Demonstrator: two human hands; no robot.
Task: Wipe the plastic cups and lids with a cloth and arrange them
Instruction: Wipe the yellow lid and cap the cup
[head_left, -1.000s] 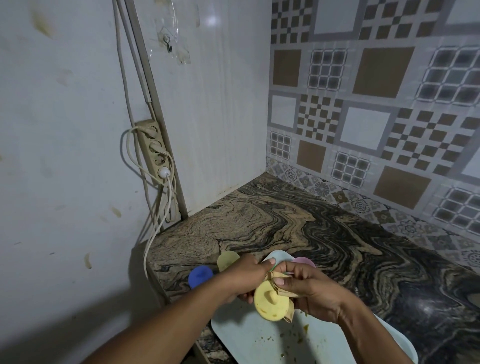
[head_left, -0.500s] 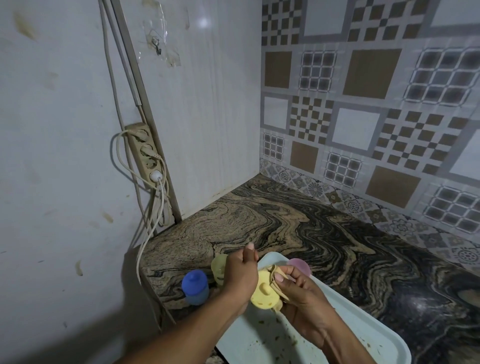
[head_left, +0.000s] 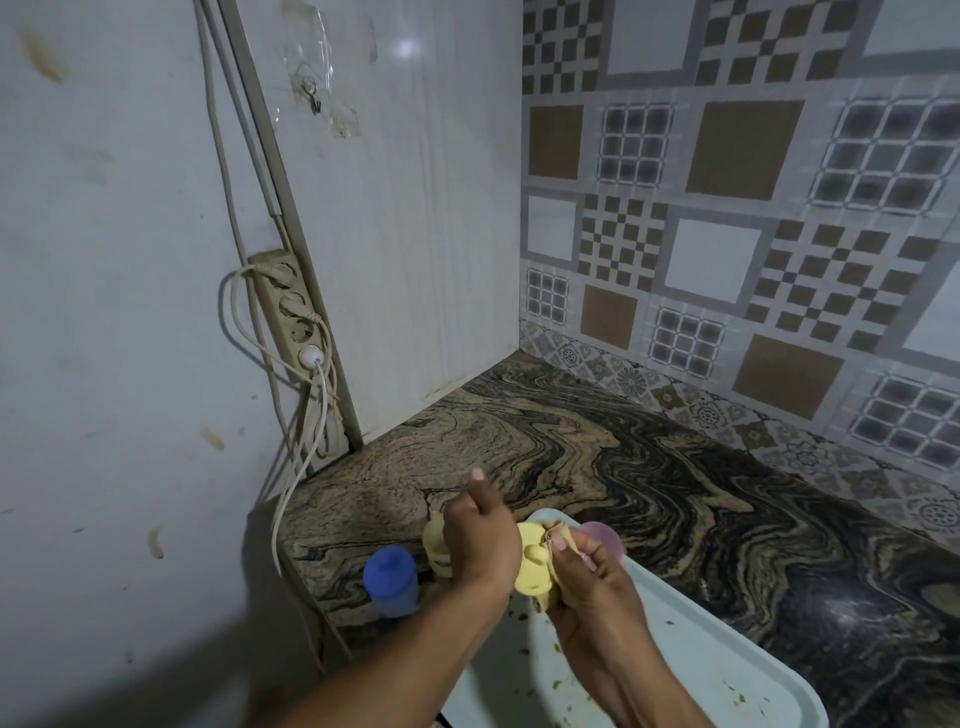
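Observation:
My left hand (head_left: 480, 540) grips a yellow plastic lid (head_left: 531, 566) by its edge, thumb raised. My right hand (head_left: 592, 587) presses a beige cloth (head_left: 558, 540) against the lid's face. Both hands hover over the near-left corner of a pale blue tray (head_left: 675, 623). A blue cup with its lid on (head_left: 390, 579) stands on the counter to the left. A pale yellow cup (head_left: 435, 551) stands just behind my left hand, partly hidden. A pink cup (head_left: 601, 538) peeks out behind my right hand.
The tray carries scattered crumbs. The marbled stone counter (head_left: 649, 467) stretches back to a patterned tile wall. A power strip (head_left: 291, 312) with dangling cords hangs on the left wall, close to the counter's left edge.
The view has tilted down slightly. The lid has turned in my left hand, and my right hand has shifted the cloth across its face. My left thumb now points up.

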